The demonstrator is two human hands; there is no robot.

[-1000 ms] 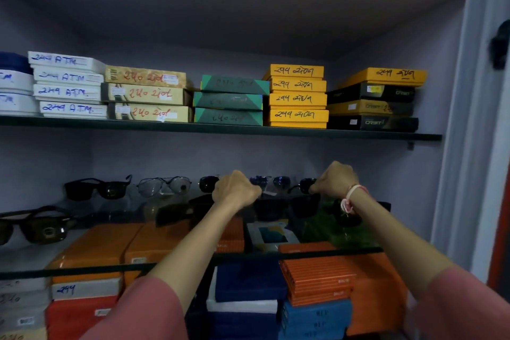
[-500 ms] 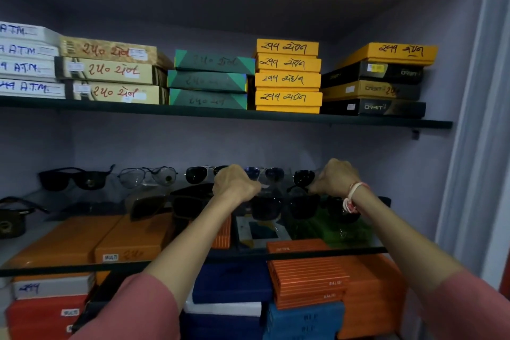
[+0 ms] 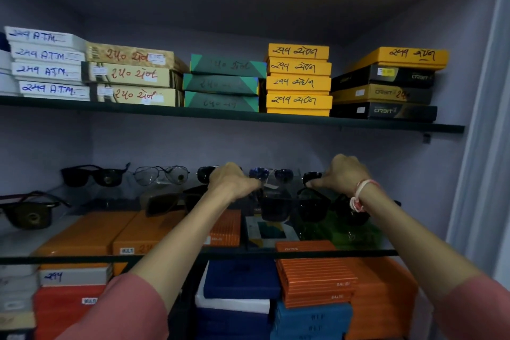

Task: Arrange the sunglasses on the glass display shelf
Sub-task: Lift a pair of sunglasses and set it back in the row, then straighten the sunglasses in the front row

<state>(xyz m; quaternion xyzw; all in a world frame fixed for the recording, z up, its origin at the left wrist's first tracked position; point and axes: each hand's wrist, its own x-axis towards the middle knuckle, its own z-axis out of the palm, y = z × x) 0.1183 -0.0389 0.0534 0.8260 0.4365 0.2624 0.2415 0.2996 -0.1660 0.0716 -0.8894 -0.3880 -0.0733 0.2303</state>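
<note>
My hands, left and right, clenched at rear row of sunglasses; grasp unclear. Row parallels glass shelf's back edge, lenses frontward; front edge bare.

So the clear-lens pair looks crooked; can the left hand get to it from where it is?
Probably yes: the left hand is at the back row, and the clear-lens pair sits just to its left with nothing between.

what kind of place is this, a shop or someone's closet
Most likely an eyewear shop's stock cupboard. Sunglasses stand in rows on a glass shelf, and stacked boxes with handwritten numbers fill the shelf above, with more below. Both hands reach to the back row.
</note>
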